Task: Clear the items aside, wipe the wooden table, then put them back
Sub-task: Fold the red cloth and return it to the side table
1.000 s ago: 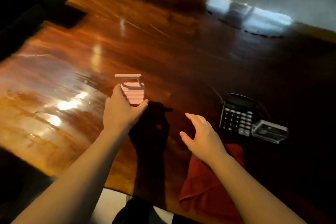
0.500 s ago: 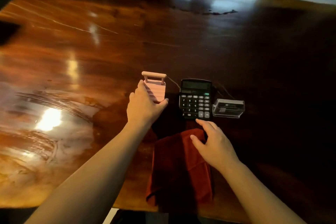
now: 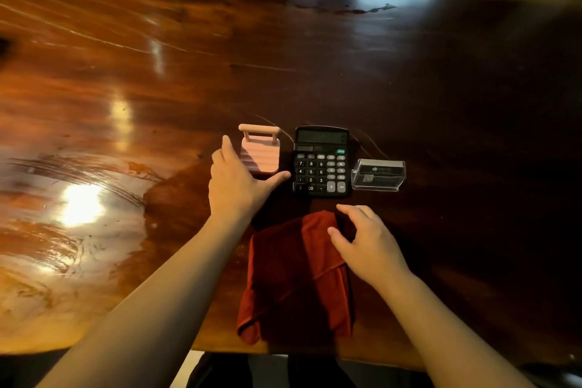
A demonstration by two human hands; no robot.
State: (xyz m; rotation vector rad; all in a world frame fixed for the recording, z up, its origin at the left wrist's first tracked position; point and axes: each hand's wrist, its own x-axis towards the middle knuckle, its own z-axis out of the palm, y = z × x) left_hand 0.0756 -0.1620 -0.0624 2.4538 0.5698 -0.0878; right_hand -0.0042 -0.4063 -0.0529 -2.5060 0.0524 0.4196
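A pink ribbed stand (image 3: 261,157) with a bar handle rests on the glossy wooden table (image 3: 283,57), just left of a black calculator (image 3: 321,164). My left hand (image 3: 236,186) sits behind the stand, fingers spread. Its index finger is a little off the stand's left side and its thumb lies along the front of the base. A clear plastic card holder (image 3: 378,175) stands to the right of the calculator. A red cloth (image 3: 293,277) lies folded near the front edge. My right hand (image 3: 368,246) rests on its upper right corner with fingers apart.
Wet wipe streaks and bright light glare cover the table's left part. The table's front edge runs just below the cloth, with dark floor and my legs beneath. The far side shows a pale floor beyond the table.
My left hand carried the pink stand rightward and set it down beside the calculator, then loosened its fingers. My right hand came to rest on the red cloth.
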